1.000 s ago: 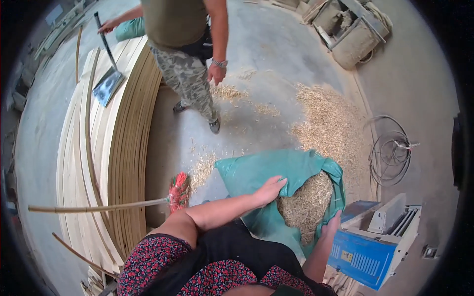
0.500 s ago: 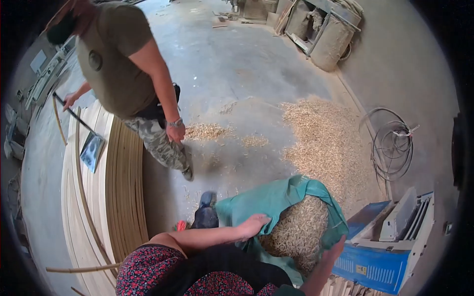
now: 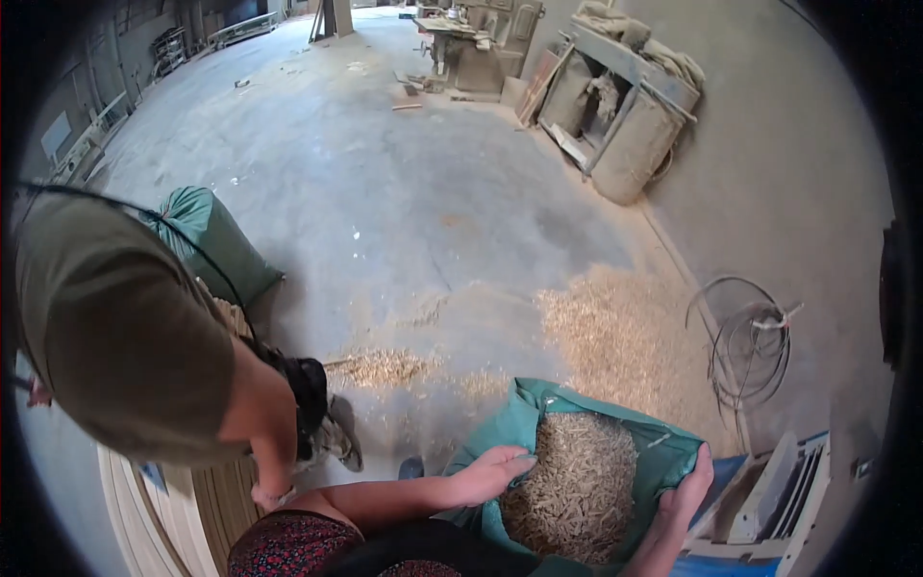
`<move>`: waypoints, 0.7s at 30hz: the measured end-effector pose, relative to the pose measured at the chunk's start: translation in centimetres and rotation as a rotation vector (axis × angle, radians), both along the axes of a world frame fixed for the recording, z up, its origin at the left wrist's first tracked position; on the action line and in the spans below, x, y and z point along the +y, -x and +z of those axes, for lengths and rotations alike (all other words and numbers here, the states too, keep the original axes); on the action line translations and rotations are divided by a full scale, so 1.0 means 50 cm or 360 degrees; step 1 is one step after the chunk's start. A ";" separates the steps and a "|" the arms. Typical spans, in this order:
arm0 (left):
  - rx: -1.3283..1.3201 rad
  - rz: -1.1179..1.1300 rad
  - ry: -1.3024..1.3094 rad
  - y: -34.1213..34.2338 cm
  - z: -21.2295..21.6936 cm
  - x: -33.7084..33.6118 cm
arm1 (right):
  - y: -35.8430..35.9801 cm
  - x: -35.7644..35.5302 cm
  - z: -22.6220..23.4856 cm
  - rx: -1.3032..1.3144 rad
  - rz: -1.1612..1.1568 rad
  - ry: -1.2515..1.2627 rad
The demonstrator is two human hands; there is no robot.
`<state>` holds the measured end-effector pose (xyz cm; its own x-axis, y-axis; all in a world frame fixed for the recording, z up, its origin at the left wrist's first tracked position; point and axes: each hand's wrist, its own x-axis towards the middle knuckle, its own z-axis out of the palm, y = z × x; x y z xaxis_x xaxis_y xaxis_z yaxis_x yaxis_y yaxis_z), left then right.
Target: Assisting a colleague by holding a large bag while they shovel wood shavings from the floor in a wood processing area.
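Leftmost, a co-worker (image 3: 125, 332) bends near a stuffed green bag (image 3: 226, 250) that looks closed — seemingly one done. Next, the left hand (image 3: 495, 474) has its grip pinched on an open bag's (image 3: 488, 433) left rim, close before the wearer, well filled with shavings (image 3: 577, 486). Loose chips (image 3: 615, 332) beyond lie unbagged on the floor — apparently left over. Finally, the right hand (image 3: 688, 481) clasps the right rim.
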<state>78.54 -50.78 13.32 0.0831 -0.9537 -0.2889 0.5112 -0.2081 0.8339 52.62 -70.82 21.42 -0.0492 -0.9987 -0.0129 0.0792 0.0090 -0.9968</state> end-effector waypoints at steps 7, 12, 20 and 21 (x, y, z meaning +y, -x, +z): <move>-0.0311 0.0616 0.0390 -0.331 0.146 -0.034 | -0.336 -0.072 0.187 -0.0311 -0.0114 0.0097; -0.0554 0.1169 0.0522 -0.558 0.251 -0.094 | -0.486 -0.230 0.219 -0.0856 0.0395 0.0235; -0.1344 0.1587 0.0111 -0.932 0.108 -0.329 | -0.942 -0.592 -0.077 -0.0566 0.0746 -0.0216; -0.1443 0.1606 0.0029 -0.978 0.059 -0.350 | -1.008 -0.619 -0.120 -0.0530 0.0843 -0.0415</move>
